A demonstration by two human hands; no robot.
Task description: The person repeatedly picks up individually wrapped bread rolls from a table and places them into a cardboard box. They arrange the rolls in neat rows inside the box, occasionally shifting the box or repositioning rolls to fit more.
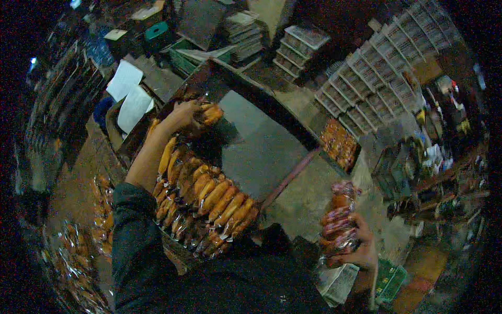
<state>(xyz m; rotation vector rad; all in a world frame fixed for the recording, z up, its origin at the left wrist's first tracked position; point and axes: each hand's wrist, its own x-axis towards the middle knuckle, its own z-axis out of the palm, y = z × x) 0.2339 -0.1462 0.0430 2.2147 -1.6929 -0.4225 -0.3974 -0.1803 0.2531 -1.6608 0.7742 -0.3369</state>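
Note:
Reaching over the far left part of a dark-rimmed table, my left hand point(188, 116) is closed around a golden-brown bread roll point(212, 113). Below it, clear-wrapped bread rolls point(214, 196) lie packed in rows along the table's near left side. The table's grey top point(261, 141) shows beside them. Out to the right, off the table, my right hand point(361, 246) grips a stack of wrapped rolls point(339, 222), which is blurred by motion.
A tray of brown baked pieces point(339, 144) sits beyond the table's right corner. Stacked pale crates point(381, 73) line the far right. A white crate point(339, 284) and a green crate point(389, 280) stand below my right hand. More wrapped rolls point(78, 251) lie at the lower left.

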